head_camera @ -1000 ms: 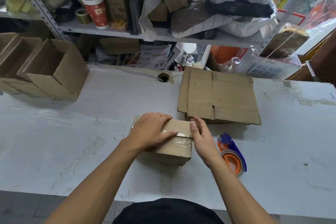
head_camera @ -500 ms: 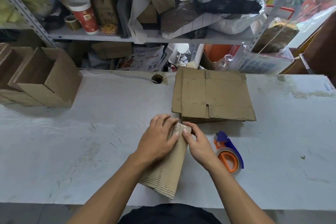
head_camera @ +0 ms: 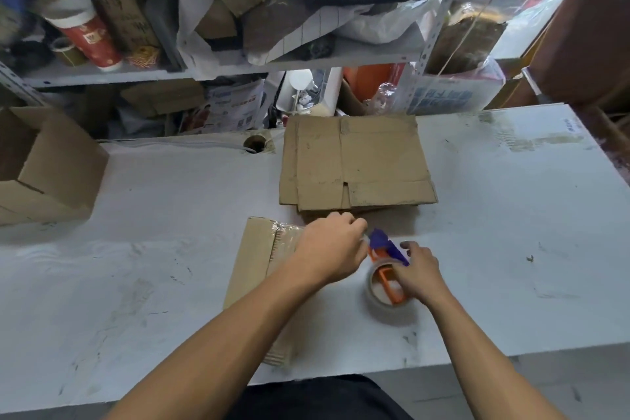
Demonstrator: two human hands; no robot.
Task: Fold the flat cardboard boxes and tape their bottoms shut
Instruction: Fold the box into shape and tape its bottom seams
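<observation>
The folded box point(head_camera: 254, 262) lies on its side on the white table point(head_camera: 511, 249), just left of the tape dispenser point(head_camera: 387, 269). The left hand point(head_camera: 329, 249) pinches the tape end at the dispenser's purple blade; the right hand point(head_camera: 417, 271) grips the dispenser. Flat cardboard boxes point(head_camera: 354, 164) are stacked behind the dispenser.

- Plain brown cardboard box point(head_camera: 254, 262), glossy clear tape on its end.
- Brown flat cardboard stack point(head_camera: 354, 164).
- Orange and purple tape dispenser point(head_camera: 387, 257) holding a clear roll.
- White, scuffed worktop point(head_camera: 170, 249).
- Red and white cup point(head_camera: 90, 34) on the shelf.
</observation>
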